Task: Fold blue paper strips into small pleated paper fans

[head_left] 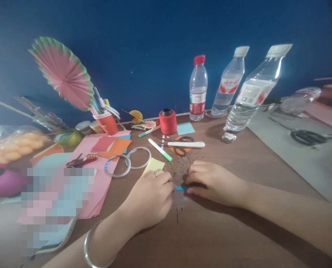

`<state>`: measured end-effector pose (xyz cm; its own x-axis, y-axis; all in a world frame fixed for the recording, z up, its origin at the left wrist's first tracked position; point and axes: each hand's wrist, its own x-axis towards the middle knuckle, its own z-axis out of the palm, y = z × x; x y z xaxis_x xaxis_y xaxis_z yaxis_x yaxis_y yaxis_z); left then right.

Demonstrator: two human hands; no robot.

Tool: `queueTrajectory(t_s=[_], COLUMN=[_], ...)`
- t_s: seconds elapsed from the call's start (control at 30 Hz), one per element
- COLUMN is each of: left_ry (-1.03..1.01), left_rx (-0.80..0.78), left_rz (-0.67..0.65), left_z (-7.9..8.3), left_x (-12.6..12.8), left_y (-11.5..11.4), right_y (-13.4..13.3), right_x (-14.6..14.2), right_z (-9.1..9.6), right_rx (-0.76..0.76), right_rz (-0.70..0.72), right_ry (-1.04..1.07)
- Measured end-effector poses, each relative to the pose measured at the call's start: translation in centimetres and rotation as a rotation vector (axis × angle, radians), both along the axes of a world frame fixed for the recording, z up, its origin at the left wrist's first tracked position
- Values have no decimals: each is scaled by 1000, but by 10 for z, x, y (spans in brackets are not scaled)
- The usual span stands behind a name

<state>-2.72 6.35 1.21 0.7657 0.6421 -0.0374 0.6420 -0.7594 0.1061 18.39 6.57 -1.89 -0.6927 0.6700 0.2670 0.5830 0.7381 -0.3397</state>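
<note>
My left hand (151, 195) and my right hand (213, 182) rest on the brown table (238, 227), fingers curled and pinched together over a small blue piece of paper (180, 188) between them. Both hands press on or hold this piece; most of it is hidden under the fingers. A ring is on my left hand and a silver bangle (91, 250) on that wrist. A yellow paper square (154, 165) lies just beyond my left hand. Tiny dark specks are scattered on the table beyond my fingers.
Behind the hands lie a green-tipped marker (160, 149), orange-handled scissors (182, 146), two tape rings (128, 160), a red thread spool (167, 121) and coloured paper sheets (98, 163). Three water bottles (198, 89) stand at the back; a pen cup (107, 122) and paper fan (62, 72) at left; black scissors (305, 137) at right.
</note>
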Motion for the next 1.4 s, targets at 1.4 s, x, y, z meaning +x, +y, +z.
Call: queueTrajectory(t_s=[1.4], left_ry=[-1717], left_rx=[-1012], left_rz=[519], left_z=[-21], left_x=[41], left_y=[52], right_y=[8], right_x=[-51], right_z=[4], right_rx=[-1204], right_rz=[-281], right_ry=[1370])
